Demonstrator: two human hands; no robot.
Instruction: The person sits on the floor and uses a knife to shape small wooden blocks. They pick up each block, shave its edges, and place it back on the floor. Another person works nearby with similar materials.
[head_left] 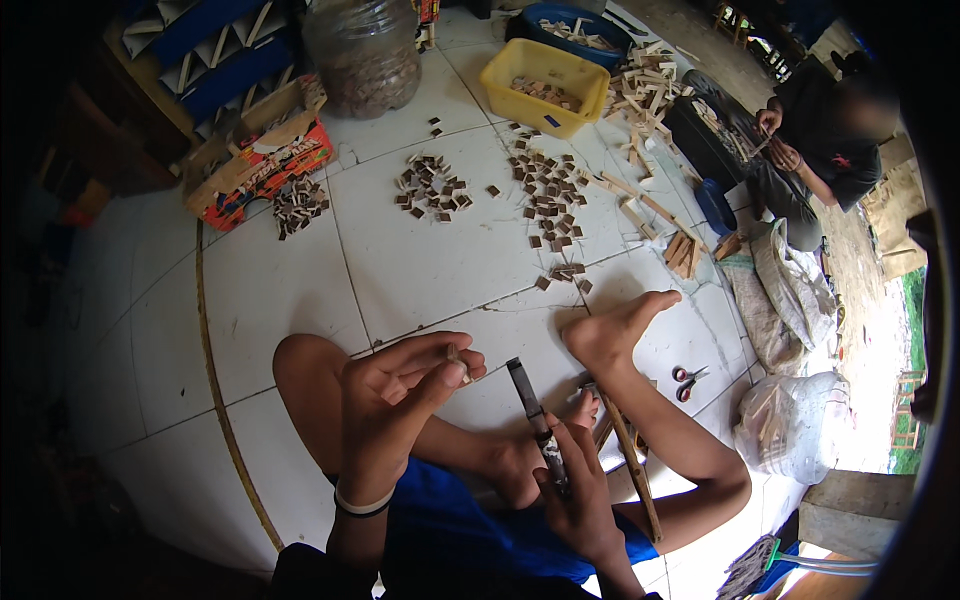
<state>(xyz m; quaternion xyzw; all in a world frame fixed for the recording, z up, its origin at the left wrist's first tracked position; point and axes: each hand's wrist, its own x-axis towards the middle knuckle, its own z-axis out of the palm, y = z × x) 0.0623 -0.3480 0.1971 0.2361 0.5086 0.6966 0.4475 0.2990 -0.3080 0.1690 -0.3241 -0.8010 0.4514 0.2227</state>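
My left hand (385, 410) is raised in front of my bent leg, a small pale wooden piece (456, 366) pinched between thumb and fingers. To its right, my right hand (582, 490) is closed around a long narrow dark tool (527, 390) with a flat squared end pointing up and away. Its exact kind I cannot make out. Beyond my hands, small square brown-and-pale wooden pieces lie in a loose pile (432, 188) and a longer spread (550, 195) on the white tiled floor (270, 290).
At the back stand a yellow tub (500, 88), a clear plastic container (362, 60) and an orange-red box (262, 165). Scissors (688, 382) and a wooden stick (632, 460) lie by my right leg. Another person (825, 130) sits at the far right, beside sacks (790, 290).
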